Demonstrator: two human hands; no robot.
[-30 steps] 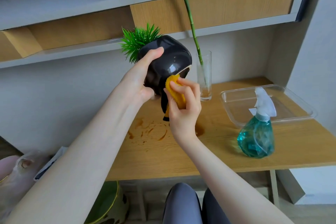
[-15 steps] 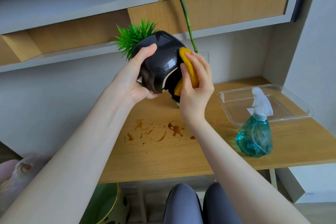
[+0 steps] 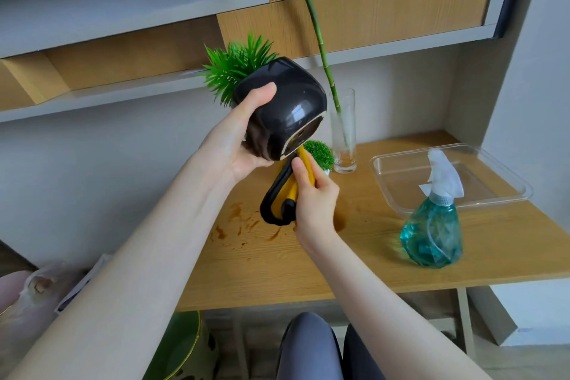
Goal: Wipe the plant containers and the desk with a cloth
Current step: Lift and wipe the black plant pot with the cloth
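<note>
**Pot tipped up, cloth at its base**

Left hand (image 3: 237,145) cups the black pot (image 3: 287,102) aloft over the desk's (image 3: 277,262) back edge, thumb across its side, pot tilted. Right hand (image 3: 314,200) pinches the yellow-and-black cloth (image 3: 285,191) beneath the pot's base, seemingly touching its rim.

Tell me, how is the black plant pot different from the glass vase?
The black pot is dark, shiny and round; the glass vase is clear, tall and narrow. The pot is lifted and tipped sideways in the left hand, while the vase stands upright on the desk. The pot holds a spiky green tuft; the vase holds one long green stalk. Both hold a plant.
</note>
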